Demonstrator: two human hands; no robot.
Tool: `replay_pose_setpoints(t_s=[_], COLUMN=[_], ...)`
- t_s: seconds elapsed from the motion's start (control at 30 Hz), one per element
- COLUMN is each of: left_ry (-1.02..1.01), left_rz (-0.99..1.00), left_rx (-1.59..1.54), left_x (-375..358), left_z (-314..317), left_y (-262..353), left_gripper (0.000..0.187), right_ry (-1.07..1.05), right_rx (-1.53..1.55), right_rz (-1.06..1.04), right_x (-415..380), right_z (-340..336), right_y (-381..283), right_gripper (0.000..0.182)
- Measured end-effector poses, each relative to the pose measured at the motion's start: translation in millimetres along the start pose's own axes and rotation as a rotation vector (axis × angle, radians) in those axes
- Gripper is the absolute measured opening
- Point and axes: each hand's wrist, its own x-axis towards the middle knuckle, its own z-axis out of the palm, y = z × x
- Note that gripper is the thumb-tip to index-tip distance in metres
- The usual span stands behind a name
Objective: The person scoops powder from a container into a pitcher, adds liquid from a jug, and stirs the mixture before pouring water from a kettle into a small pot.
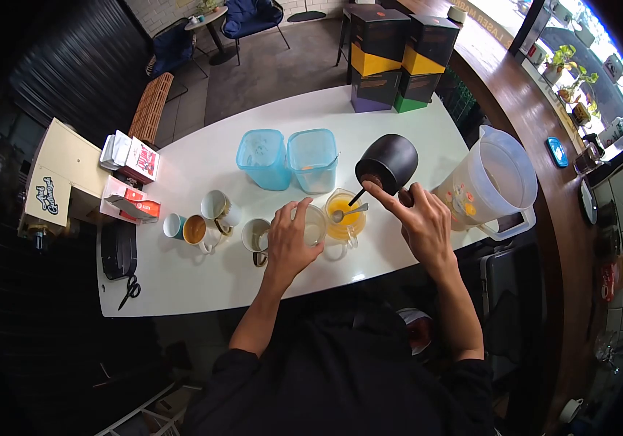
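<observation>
My left hand (291, 238) is curved around a clear glass cup (316, 227), thumb and fingers on its sides. My right hand (428, 221) grips a black rounded kettle (390, 161), which is tilted, its index finger stretched toward the underside. A thin black spout (357, 197) points down over a glass mug (348, 234) of orange-yellow liquid. Inside that mug rests a metal spoon (339, 216). Left of my left hand stands a mug (255, 236). The fingers partly cover the clear cup, and the right hand's grip is partly hidden.
Two blue plastic containers (262, 163) stand behind. Several mugs (194, 229) cluster to the left, with scissors (130, 291) near the edge. A large translucent pitcher (489, 178) is at the right. Stacked black boxes (380, 65) occupy the far end of the white table (195, 287).
</observation>
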Motion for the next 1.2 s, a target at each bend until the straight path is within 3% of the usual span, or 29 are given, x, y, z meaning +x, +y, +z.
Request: replay_pose_setpoints(t_s=[0.77, 0.87, 0.97, 1.17, 1.2], left_ry=[-0.055, -0.032, 0.006, -0.021, -0.133], left_rz=[-0.113, -0.086, -0.011, 0.014, -0.077], left_rx=[0.101, 0.098, 0.16, -0.31, -0.472], left_x=[39, 33, 25, 2, -5], left_z=[-15, -13, -19, -29, -23], left_y=[-28, -29, -19, 4, 6], left_gripper=[0.083, 0.084, 0.082, 0.068, 0.063], right_ry=[0.042, 0.073, -0.063, 0.021, 0.045], right_rx=[0.041, 0.106, 0.306, 0.718, 0.817], right_rz=[-0.026, 0.041, 0.297, 0.431, 0.465], right_x=[-2, -5, -11, -25, -28], right_z=[16, 22, 28, 48, 52], right_y=[6, 10, 19, 36, 39], right_gripper=[0.078, 0.083, 0.079, 0.073, 0.073])
